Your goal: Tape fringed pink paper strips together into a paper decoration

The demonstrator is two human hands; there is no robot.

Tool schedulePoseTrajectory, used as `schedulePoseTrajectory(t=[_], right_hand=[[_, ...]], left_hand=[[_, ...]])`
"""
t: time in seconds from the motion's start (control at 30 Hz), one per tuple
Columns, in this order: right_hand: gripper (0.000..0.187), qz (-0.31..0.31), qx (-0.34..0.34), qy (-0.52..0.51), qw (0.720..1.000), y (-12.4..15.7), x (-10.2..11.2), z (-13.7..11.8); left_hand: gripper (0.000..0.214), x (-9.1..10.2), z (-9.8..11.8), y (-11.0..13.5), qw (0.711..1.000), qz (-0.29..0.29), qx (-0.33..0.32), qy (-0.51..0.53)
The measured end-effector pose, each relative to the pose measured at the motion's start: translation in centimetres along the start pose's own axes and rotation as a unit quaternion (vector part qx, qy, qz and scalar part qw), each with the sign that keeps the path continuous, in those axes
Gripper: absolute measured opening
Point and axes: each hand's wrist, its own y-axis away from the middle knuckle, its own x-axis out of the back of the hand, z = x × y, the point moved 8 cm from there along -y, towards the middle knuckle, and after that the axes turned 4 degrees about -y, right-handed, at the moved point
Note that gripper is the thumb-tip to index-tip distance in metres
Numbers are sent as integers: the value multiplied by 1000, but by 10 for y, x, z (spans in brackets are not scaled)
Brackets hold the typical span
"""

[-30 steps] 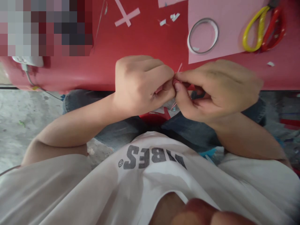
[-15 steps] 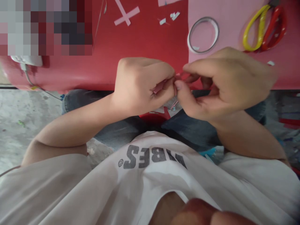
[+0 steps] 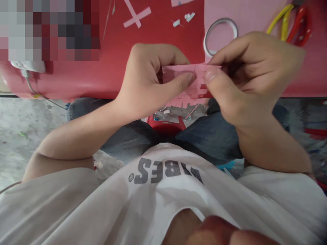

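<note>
Between my two hands a strip of pink paper (image 3: 189, 89) is held up, spread out, with a fringe of cuts along its lower edge. My left hand (image 3: 150, 81) pinches its left part, thumb lying across the front and fingers behind. At the right end, my right hand (image 3: 252, 75) grips the paper between thumb and forefinger. The fingers behind the paper are partly hidden. The paper hangs in front of the red table's near edge, above my lap.
A roll of tape (image 3: 221, 35) lies on a pink sheet (image 3: 245, 13) on the red table (image 3: 158, 37). Yellow- and red-handled scissors (image 3: 293, 27) are at the right. Crossed pink strips (image 3: 137, 17), white scraps (image 3: 189, 16) and a white plug with a cable (image 3: 29, 66) lie further left.
My hands have moved apart and turned, and the pink paper, mostly hidden in my left hand before, now shows spread out between them. My right hand has risen, covering part of the scissors.
</note>
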Motion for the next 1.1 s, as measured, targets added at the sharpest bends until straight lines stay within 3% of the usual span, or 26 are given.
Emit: schedulePoseTrajectory(t=[0.23, 0.37, 0.63, 0.77, 0.87, 1.1], right_hand=[[17, -23, 21, -1, 1000, 0, -1, 3], [11, -47, 20, 7, 999, -1, -4, 2], [16, -44, 24, 42, 998, -1, -5, 1], [18, -49, 32, 28, 998, -2, -6, -3], [26, -40, 30, -7, 999, -3, -5, -5], [31, -52, -17, -76, 996, 0, -7, -1]], left_hand=[[12, -4, 3, 0, 999, -25, -26, 30], [10, -5, 8, 1, 997, -11, -48, 53], [4, -11, -6, 7, 998, -5, -54, 42], [10, -13, -8, 7, 998, -29, -18, 56], [17, -11, -6, 5, 997, -16, -18, 75], [26, -14, -11, -3, 971, 4, -160, 176]])
